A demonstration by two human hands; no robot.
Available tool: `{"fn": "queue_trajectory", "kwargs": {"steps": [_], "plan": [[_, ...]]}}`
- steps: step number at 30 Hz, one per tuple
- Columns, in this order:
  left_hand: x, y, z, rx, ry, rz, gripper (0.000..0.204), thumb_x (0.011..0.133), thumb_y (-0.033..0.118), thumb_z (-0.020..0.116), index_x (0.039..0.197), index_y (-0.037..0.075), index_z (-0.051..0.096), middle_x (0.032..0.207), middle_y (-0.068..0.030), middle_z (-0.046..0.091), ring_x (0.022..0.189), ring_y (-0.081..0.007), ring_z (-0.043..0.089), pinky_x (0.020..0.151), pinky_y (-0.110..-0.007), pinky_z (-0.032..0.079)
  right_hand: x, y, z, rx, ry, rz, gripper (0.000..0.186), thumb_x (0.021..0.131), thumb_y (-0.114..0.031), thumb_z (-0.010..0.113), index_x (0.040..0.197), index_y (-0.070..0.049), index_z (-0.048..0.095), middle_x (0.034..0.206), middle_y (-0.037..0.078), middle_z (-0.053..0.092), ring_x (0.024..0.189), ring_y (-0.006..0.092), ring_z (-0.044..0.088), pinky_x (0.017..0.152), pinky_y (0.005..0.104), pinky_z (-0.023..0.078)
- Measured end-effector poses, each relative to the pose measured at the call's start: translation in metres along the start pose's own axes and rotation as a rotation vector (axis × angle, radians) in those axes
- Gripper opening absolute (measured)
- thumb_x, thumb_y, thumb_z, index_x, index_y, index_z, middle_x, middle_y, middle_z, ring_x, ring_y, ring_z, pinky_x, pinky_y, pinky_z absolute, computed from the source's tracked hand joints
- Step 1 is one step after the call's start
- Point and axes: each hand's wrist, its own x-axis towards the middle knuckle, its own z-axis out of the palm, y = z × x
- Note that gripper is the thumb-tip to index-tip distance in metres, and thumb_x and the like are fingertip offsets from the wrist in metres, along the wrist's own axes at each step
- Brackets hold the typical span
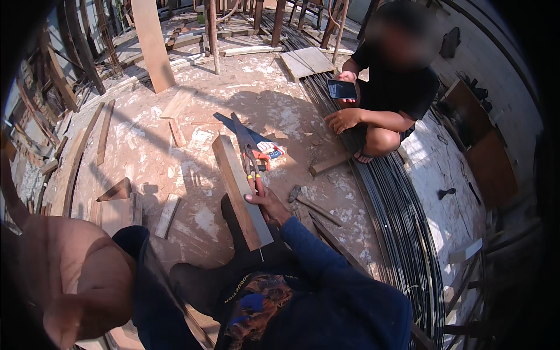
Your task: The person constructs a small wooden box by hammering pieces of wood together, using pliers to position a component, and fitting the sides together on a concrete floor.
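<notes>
My right hand (269, 205) grips a squared wooden beam (238, 192), its thumb along the top edge. The beam tilts over my lap, and a thin pale sliver shows at its near end. Just beyond the hand are pincers (255, 175) with red and yellow handles; whether the fingers touch them is hard to tell. A handsaw (243, 135) with an orange handle and a blue blade (226, 121) lie beside the beam. A claw hammer (315, 208) rests on the floor to the right. My left hand (81, 280) is raised close at the left, fingers apart and partly out of view, apparently holding nothing.
Another person (396, 76) squats at the right with a phone (342, 89). Long steel bars (402, 233) run along the right side. Wood offcuts (168, 216) and planks (81, 157) lie about the dusty floor. An upright board (153, 46) and poles stand at the back.
</notes>
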Motion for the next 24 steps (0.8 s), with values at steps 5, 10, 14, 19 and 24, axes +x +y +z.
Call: {"fn": "queue_trajectory", "kwargs": {"steps": [5, 10, 14, 19, 24], "plan": [[-0.104, 0.044, 0.085, -0.350, -0.016, -0.849, 0.036, 0.100, 0.022, 0.051, 0.124, -0.004, 0.056, 0.128, -0.0192, 0.058, 0.118, -0.0271, 0.058, 0.101, -0.040, 0.046, -0.010, 0.009, -0.015, 0.015, 0.129, -0.128, 0.080, 0.079, -0.010, 0.076, 0.144, 0.003, 0.032, 0.139, 0.006, 0.045, 0.132, 0.0158, 0.037, 0.112, 0.0316, 0.027], [-0.217, 0.065, 0.102, -0.570, -0.764, -1.344, 0.065, 0.097, 0.038, 0.058, 0.141, -0.005, 0.036, 0.125, -0.0267, 0.057, 0.110, -0.0317, 0.061, 0.093, -0.039, 0.048, 0.000, -0.002, 0.019, -0.005, 0.028, -0.106, 0.074, 0.080, -0.010, 0.075, 0.141, 0.000, 0.035, 0.131, 0.006, 0.049, 0.122, 0.0158, 0.046, 0.104, 0.0315, 0.038], [-0.274, 0.105, 0.125, -0.631, -0.867, -1.474, 0.070, 0.097, 0.040, 0.059, 0.144, -0.004, 0.031, 0.126, -0.0279, 0.055, 0.111, -0.0313, 0.060, 0.096, -0.040, 0.046, 0.003, 0.002, 0.019, -0.024, 0.036, -0.130, 0.065, 0.080, -0.012, 0.076, 0.134, -0.002, 0.042, 0.123, 0.006, 0.053, 0.113, 0.0156, 0.052, 0.097, 0.0317, 0.043], [-0.280, 0.122, 0.141, -1.116, -0.734, -1.718, 0.072, 0.095, 0.046, 0.059, 0.145, 0.001, 0.031, 0.126, -0.0176, 0.054, 0.111, -0.0245, 0.059, 0.071, -0.036, 0.057, 0.002, 0.005, 0.016, -0.188, 0.102, -0.174, 0.058, 0.078, -0.019, 0.079, 0.125, -0.002, 0.049, 0.109, 0.008, 0.059, 0.100, 0.0156, 0.059, 0.084, 0.0307, 0.050], [-0.286, 0.119, 0.143, -1.244, -0.647, -1.913, 0.082, 0.084, 0.034, 0.078, 0.140, -0.004, 0.032, 0.127, -0.0183, 0.054, 0.112, -0.0229, 0.059, 0.090, -0.035, 0.052, 0.003, 0.014, 0.018, -0.377, 0.140, -0.142, 0.040, 0.091, -0.030, 0.068, 0.115, -0.003, 0.052, 0.095, 0.005, 0.060, 0.083, 0.0104, 0.059, 0.068, 0.0256, 0.049]]}}
